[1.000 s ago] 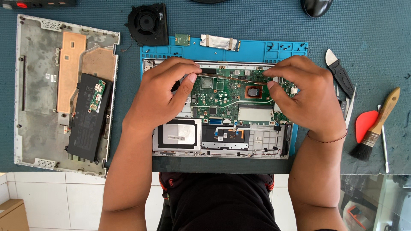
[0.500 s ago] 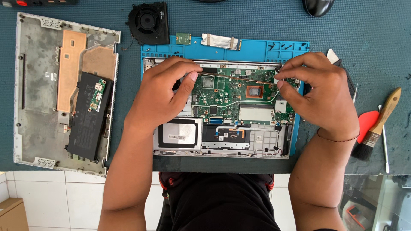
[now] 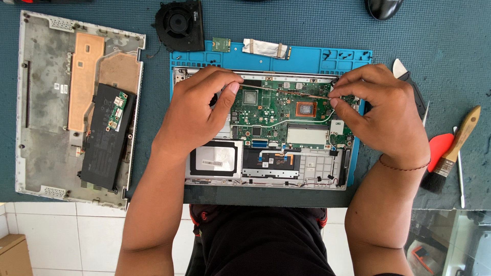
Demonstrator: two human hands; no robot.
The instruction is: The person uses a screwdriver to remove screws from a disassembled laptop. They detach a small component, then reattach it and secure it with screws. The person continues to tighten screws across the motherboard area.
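Lying at nine o'clock on the dark teal mat [image 3: 440, 46]: a grey bottom cover [image 3: 48, 110], inner side up, with copper-coloured foil patches and a black battery pack [image 3: 105, 135] resting tilted across its right half. Sitting at eleven o'clock, just above the blue work tray [image 3: 307, 56]: a black cooling fan [image 3: 179, 23], with a small green card [image 3: 221, 45] and a foil-wrapped strip [image 3: 265, 48] on the tray's top edge.

Filling the centre: an opened laptop chassis [image 3: 317, 174], green mainboard [image 3: 276, 107] at twelve o'clock inside it, black-framed plate and touchpad underside toward six o'clock.

Resting on the chassis at ten o'clock of the board: left hand [image 3: 197, 110], fingers curled, thumb and forefinger tips pinched near the left end of a thin copper heat pipe [image 3: 286, 91] that runs across the board's top; cannot tell whether actually gripped or only pressed against.

Hovering at two o'clock of the board: right hand [image 3: 386, 115], thumb and forefinger closed on the right end of the same pipe, remaining fingers bent, thin band on the wrist.

Beside that hand, at three o'clock on the mat: a black-and-white pry tool [image 3: 404, 76], a red pick [image 3: 440, 148], a wooden-handled brush [image 3: 452, 153] lying slanted, bristles down toward five o'clock. Showing partly at one o'clock on the top edge: a dark mouse [image 3: 383, 7].
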